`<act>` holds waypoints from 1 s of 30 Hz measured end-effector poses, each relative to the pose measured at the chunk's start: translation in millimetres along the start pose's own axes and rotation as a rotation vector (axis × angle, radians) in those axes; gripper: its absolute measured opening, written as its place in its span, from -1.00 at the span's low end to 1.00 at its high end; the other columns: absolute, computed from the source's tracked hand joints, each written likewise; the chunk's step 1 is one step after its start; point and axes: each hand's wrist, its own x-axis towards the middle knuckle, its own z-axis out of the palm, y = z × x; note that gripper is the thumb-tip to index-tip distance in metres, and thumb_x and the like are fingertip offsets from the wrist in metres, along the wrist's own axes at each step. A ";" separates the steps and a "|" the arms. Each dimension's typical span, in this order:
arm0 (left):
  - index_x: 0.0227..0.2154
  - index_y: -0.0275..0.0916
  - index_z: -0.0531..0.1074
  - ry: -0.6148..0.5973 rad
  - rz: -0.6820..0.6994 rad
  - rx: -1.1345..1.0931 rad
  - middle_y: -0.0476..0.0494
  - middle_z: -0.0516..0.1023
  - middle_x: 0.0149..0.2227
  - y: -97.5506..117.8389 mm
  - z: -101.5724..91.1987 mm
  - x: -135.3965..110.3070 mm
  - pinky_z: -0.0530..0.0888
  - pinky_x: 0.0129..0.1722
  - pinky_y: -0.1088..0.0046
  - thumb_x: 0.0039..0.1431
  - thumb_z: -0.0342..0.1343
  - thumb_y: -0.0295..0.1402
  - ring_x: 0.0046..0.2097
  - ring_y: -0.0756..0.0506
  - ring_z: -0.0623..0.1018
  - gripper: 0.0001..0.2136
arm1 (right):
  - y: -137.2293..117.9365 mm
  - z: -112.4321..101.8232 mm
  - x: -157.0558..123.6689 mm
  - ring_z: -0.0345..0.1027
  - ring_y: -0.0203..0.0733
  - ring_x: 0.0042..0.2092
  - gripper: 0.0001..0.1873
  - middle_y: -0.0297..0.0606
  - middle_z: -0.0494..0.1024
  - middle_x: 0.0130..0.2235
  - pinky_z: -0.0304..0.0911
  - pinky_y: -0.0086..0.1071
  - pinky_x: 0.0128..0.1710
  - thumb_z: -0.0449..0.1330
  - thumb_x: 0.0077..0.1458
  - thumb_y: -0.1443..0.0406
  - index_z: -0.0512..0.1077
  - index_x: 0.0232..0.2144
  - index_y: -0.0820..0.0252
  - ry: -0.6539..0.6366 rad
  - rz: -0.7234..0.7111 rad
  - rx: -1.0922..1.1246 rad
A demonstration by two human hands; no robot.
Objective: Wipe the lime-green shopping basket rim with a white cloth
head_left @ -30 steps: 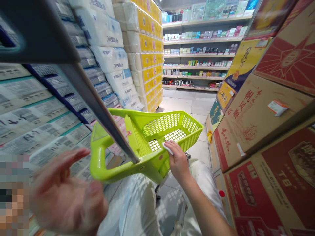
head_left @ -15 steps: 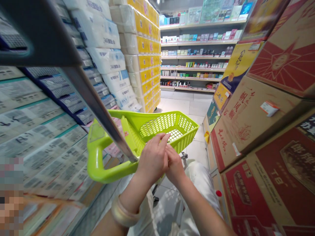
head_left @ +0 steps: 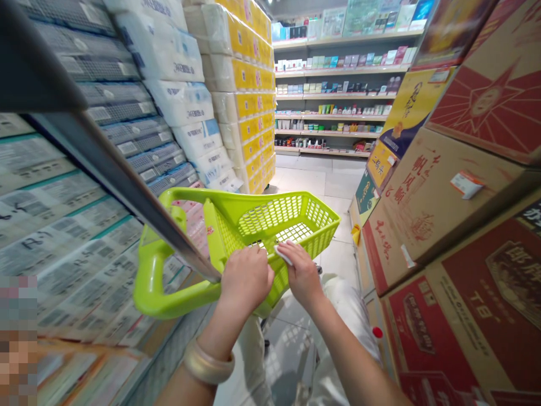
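A lime-green shopping cart with a perforated basket stands in front of me. My left hand, with a gold bangle on the wrist, is closed in a fist over the cart's near side rim. Its fingertips are turned under, so what they hold, if anything, is hidden. Just to the right, my right hand pinches a small folded white tissue beside the same rim. The two hands are apart. A metal pole with a dark top slants down to the cart's handle, left of my left hand.
Stacked tissue packs and more wrapped packs line the left side. Printed cardboard cartons rise close on the right. Shelves of small goods stand at the far end, beyond a tiled floor.
My hands, clasped together before, have separated; the left moved left and down into a fist. The white tissue now shows in my right hand. The cart's handle and pole shifted left.
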 end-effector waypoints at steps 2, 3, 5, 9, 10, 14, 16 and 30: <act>-0.31 -0.31 0.49 0.045 0.043 0.017 -0.29 0.56 -0.31 -3.7 1.7 -2.4 0.42 -0.14 0.19 0.14 -0.03 -0.43 -0.16 -0.27 0.55 -0.80 | 2.1 -0.2 -0.3 0.35 -0.08 0.18 -0.51 -0.21 0.58 0.02 0.17 0.02 0.25 -0.01 0.11 0.50 0.52 -0.02 0.07 0.042 0.058 -0.037; -0.32 -0.30 0.49 0.067 0.060 0.023 -0.28 0.56 -0.32 -5.0 2.7 -3.4 0.41 -0.14 0.19 0.14 -0.03 -0.43 -0.17 -0.27 0.55 -0.81 | 1.2 0.7 -0.7 0.34 -0.07 0.19 -0.50 -0.21 0.58 0.02 0.17 0.03 0.25 -0.02 0.11 0.50 0.52 -0.02 0.07 0.049 0.066 -0.044; -0.34 -0.30 0.49 0.104 0.082 0.028 -0.27 0.56 -0.34 -6.7 4.5 -4.7 0.42 -0.16 0.19 0.14 -0.04 -0.45 -0.19 -0.27 0.56 -0.80 | -3.4 4.0 -2.2 0.33 -0.09 0.19 -0.51 -0.22 0.56 0.05 0.16 0.00 0.26 0.00 0.12 0.50 0.51 0.00 0.07 0.023 0.030 -0.031; -0.38 -0.29 0.50 0.141 0.099 0.025 -0.28 0.56 -0.36 -8.3 6.5 -5.4 0.41 -0.19 0.19 0.14 -0.04 -0.44 -0.21 -0.27 0.56 -0.81 | -3.8 6.3 -3.4 0.33 -0.12 0.19 -0.50 -0.26 0.54 0.08 0.16 -0.03 0.27 0.01 0.13 0.49 0.48 0.03 0.02 -0.037 -0.034 -0.002; -0.38 -0.29 0.50 0.143 0.102 0.028 -0.28 0.56 -0.36 -8.6 6.6 -5.4 0.41 -0.19 0.19 0.14 -0.04 -0.44 -0.21 -0.27 0.56 -0.81 | -0.1 4.9 -3.0 0.33 -0.12 0.20 -0.49 -0.26 0.55 0.07 0.16 -0.01 0.27 0.00 0.13 0.50 0.48 0.03 0.02 -0.024 -0.015 -0.013; -0.39 -0.30 0.50 0.142 0.111 0.047 -0.26 0.56 -0.36 -9.5 6.0 -5.0 0.41 -0.20 0.19 0.16 -0.05 -0.45 -0.22 -0.27 0.57 -0.79 | 9.6 0.8 -2.6 0.32 -0.07 0.21 -0.49 -0.21 0.58 0.03 0.18 0.02 0.26 -0.02 0.10 0.51 0.51 0.00 0.08 0.071 0.083 -0.074; -0.39 -0.30 0.51 0.139 0.118 0.049 -0.27 0.57 -0.36 -9.9 5.7 -4.6 0.42 -0.22 0.19 0.16 -0.06 -0.46 -0.22 -0.28 0.57 -0.78 | 3.5 4.1 -4.9 0.31 -0.08 0.21 -0.50 -0.20 0.56 0.06 0.20 -0.02 0.26 -0.02 0.12 0.50 0.50 0.01 0.10 0.048 0.041 -0.051; -0.42 -0.32 0.53 0.109 0.115 0.070 -0.29 0.57 -0.38 -18.5 3.9 -3.3 0.42 -0.25 0.22 0.17 -0.05 -0.43 -0.25 -0.28 0.58 -0.76 | 3.5 11.3 -8.9 0.28 -0.11 0.23 -0.46 -0.24 0.51 0.12 0.18 -0.04 0.28 0.00 0.12 0.51 0.46 0.07 0.05 0.011 -0.017 -0.017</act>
